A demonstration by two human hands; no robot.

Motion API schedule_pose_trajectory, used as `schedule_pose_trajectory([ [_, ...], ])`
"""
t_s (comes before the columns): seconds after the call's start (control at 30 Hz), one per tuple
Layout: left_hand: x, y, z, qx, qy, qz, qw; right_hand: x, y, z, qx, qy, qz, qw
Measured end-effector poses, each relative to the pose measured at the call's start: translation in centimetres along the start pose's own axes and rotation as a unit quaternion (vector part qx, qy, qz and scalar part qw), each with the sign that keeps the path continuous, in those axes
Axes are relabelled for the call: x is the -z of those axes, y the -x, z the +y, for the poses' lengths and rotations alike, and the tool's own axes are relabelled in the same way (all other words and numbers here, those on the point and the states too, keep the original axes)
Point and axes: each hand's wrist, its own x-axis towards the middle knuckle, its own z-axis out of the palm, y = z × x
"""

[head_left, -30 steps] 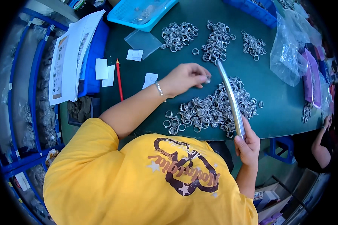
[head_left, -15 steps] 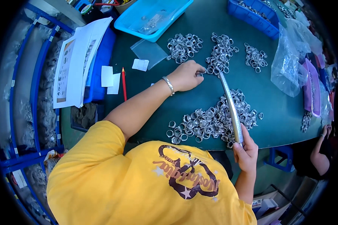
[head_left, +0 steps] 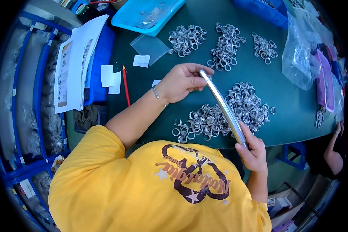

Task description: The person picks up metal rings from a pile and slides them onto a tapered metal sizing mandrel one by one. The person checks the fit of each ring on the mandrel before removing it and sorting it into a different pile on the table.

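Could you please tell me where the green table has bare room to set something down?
A broad bare patch lies between the large ring pile and the clear bag; a smaller one between the red pencil and left forearm. The middle is crowded with ring piles.

Ring pile (head_left: 246,105) on tbl (head_left: 297,120), 3 more piles (head_left: 224,48) behind, tray (head_left: 152,33) back L, bag (head_left: 297,58) R

It's a workshop; heaped rings (head_left: 246,105), green worktable (head_left: 292,118), blue racks (head_left: 37,91).
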Motion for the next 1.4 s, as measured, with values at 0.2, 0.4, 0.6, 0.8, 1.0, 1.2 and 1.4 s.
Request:
schedule_pose_trajectory([
  [0.2, -1.4, 1.4, -1.2, 0.002, 0.024, -0.05, 0.998, -1.0, -1.2, -0.8, 0.06, 0.017, -0.013, 0.998],
  [0.4, -1.2, 1.2, -1.0, -0.057, -0.073, -0.079, 0.993, -0.8, -1.1, -0.3, 0.066, 0.011, -0.019, 0.998],
  [0.6, -1.6, 1.6, -0.6, -0.058, -0.106, -0.073, 0.99, -1.1, -0.9, 0.3, 0.046, -0.016, -0.025, 0.999],
  [0.8, 1.8, -0.6, 1.2, -0.176, -0.019, 0.194, 0.965, -0.4, 0.6, 0.4, -0.119, -0.333, -0.026, 0.935],
  [1.0, 5.4, -2.1, 3.9, -0.174, -0.609, 0.305, 0.711, -0.8, 1.1, 0.8, -0.133, -0.316, 0.053, 0.938],
  [1.2, 5.6, -1.3, 3.9, -0.237, -0.648, 0.273, 0.671, -0.8, 1.1, 0.8, -0.113, -0.289, 0.075, 0.948],
  [1.4, 4.1, 0.4, 2.9, -0.236, -0.562, 0.25, 0.753, -0.7, 1.3, 0.9, -0.103, -0.272, 0.072, 0.954],
])
